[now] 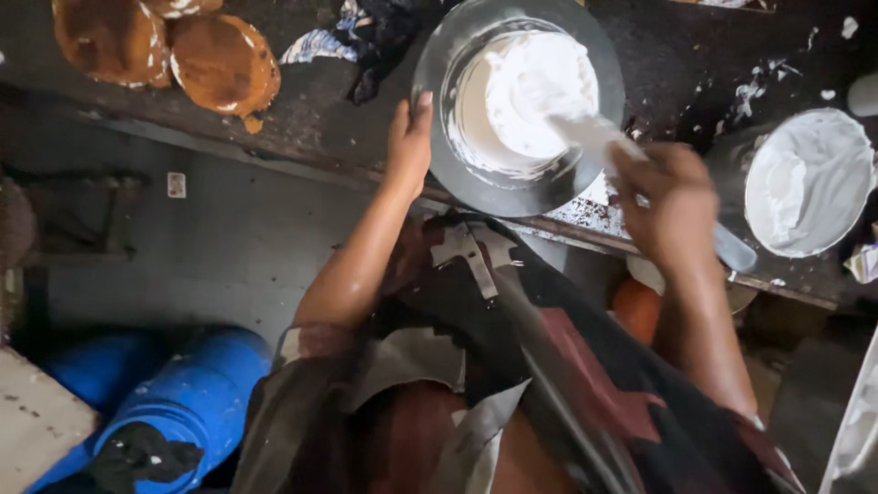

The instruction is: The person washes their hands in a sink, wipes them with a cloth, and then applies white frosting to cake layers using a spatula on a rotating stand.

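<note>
At the table's [302, 128] near edge sits a round metal pan [518, 105] of white cream. Its left rim is gripped by the left hand [410, 137], while the right hand [674, 206] is clenched around a cream-coated spatula [594, 137] dipped into it. Right of that stands a second cream-filled bowl [808, 181]; brown cake rounds [224, 62] lie far left.

Two bare hands are seen, a left hand [409, 137] and a right hand [672, 206]. Two round metal bowls of white cream are counted, one central [439, 69] and one at right [855, 215]. Two round brown cakes [224, 62] and two blue plastic barrels [197, 393] are shown.
</note>
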